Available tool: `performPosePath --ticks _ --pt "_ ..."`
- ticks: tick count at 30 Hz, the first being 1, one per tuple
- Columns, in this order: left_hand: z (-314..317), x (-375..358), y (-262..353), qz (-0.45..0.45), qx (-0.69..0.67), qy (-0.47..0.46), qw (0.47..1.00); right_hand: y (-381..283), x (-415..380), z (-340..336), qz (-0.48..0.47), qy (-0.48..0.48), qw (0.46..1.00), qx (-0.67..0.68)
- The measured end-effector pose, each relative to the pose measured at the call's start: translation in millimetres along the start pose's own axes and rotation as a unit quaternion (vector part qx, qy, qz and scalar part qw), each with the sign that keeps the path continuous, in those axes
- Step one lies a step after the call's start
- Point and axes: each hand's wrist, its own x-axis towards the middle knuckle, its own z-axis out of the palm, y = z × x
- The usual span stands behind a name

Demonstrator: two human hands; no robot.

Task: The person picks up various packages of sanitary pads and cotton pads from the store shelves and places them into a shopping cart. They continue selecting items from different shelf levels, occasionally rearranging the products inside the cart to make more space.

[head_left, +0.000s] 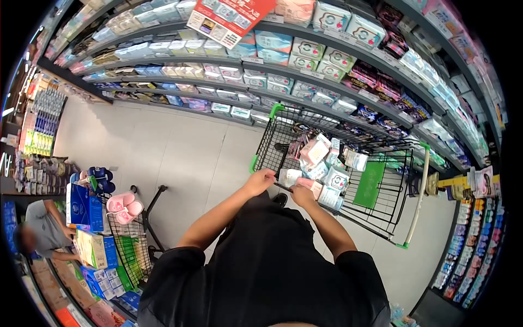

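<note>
Just in front of my body stands a black wire shopping cart (376, 220) with green corner pieces. My left hand (260, 182) is closed at its near side rim, close to the left end. Farther right along the same rim, my right hand (303, 196) is also closed on the dark bar. Inside the basket, near both hands, lies a pile of packaged pads (336, 178) in white, pink and pale blue wrapping. A green panel (370, 185) hangs toward the cart's handle (417, 196) at the right.
Shelves of packaged goods (267, 82) curve along the far side. A red sign (226, 19) hangs at the top. On the left, a person in a grey shirt (43, 218) stands by a second cart (136, 250) with boxes and pink slippers (125, 207). Tiled floor (190, 147) lies between.
</note>
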Motion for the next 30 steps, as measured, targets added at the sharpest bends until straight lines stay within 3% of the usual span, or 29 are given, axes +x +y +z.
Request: performPosePath --ticks 7,8,12,16,21,25,26,28,29,30 --pt "-80.9 50.2 27.5 0.024 -0.01 0.041 0.999 -13.4 15.2 10.1 -0.097 0.09 0.989 -0.068" --pt "-94.5 62.2 25.8 0.06 -0.039 0.043 0.996 -12.5 16.1 11.7 -0.133 0.135 0.979 -0.069" --pt "-174.9 114.8 58.4 0.165 -0.011 0.142 0.976 -16.0 21.5 7.1 -0.156 0.111 0.978 -0.085" --pt "-294.0 167.2 144.1 0.285 0.079 0.283 0.913 -25.8 24.8 3.9 -0.137 0.094 0.983 -0.071" --pt "-422.5 205.5 238.1 0.385 0.122 0.354 0.844 -55.2 40.2 -14.0 -0.025 -0.036 0.994 -0.103" --pt "-459.5 237.2 253.1 0.424 0.21 0.328 0.818 -88.3 92.7 -55.9 0.049 -0.293 0.952 -0.077" --pt "-457.7 243.4 252.4 0.428 0.209 0.312 0.822 -113.7 105.9 -89.9 0.049 -0.259 0.962 -0.079" --pt "-449.3 254.9 248.3 0.419 0.19 0.284 0.841 -124.1 138.2 -124.7 -0.069 -0.004 0.996 0.053" --pt "-443.7 258.8 243.8 0.417 0.161 0.259 0.856 -134.4 158.1 -154.8 -0.023 0.008 0.992 0.12" --pt "-437.4 261.2 239.2 0.414 0.132 0.235 0.87 -142.9 173.2 -178.1 -0.067 0.141 0.971 0.182"
